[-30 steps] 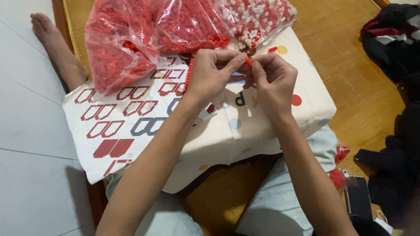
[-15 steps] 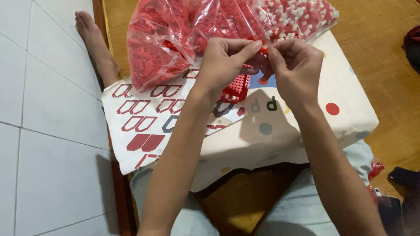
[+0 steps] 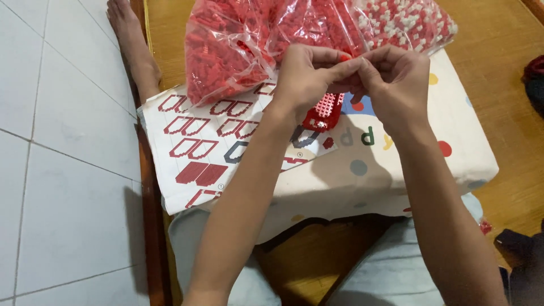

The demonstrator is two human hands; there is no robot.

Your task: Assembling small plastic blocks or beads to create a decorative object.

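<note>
both hands, left hand [image 3: 309, 76] and right hand [image 3: 396, 85], pinch a red block strip [image 3: 324, 112] over the pillow [image 3: 408, 164]; red bags [image 3: 255, 39] behind it, red-patterned sheet [image 3: 198, 147] on its left; hands sit lower in view than before.

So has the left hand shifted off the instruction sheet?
No. The left hand stays above the instruction sheet's right edge, pinching the red brick piece.

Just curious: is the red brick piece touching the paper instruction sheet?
Cannot tell. In the head view the red brick piece hangs from the hands over the instruction sheet; no gap or contact shows plainly.
</note>
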